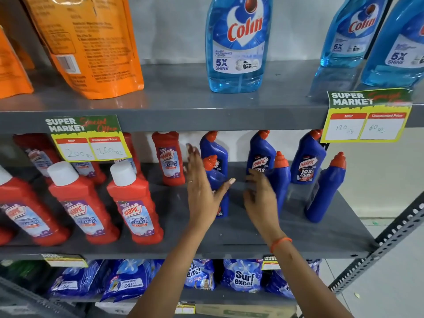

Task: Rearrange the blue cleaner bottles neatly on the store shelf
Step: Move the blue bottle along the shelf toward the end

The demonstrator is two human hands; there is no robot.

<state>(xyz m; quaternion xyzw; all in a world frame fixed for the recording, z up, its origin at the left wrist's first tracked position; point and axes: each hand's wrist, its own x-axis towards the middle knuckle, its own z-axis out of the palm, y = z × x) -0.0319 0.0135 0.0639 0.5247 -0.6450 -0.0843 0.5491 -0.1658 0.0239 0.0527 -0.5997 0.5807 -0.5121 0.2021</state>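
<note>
Flanking a blue bottle (218, 180), both hands (202, 187) spread open, gripping nothing.

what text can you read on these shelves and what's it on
"Colin", "5X SHINE": light blue bottle
"HARPIC", "10X TOTAL CLEAN": dark blue bottle
"HARPIC", "BATHROOM CLEANER": red bottle
"SUPER MARKET", "200", "160": left price tag
"SUPER MARKET", "120", "60": right price tag
"Surf excel": blue packet
Orange pouch print: blurred.
</note>
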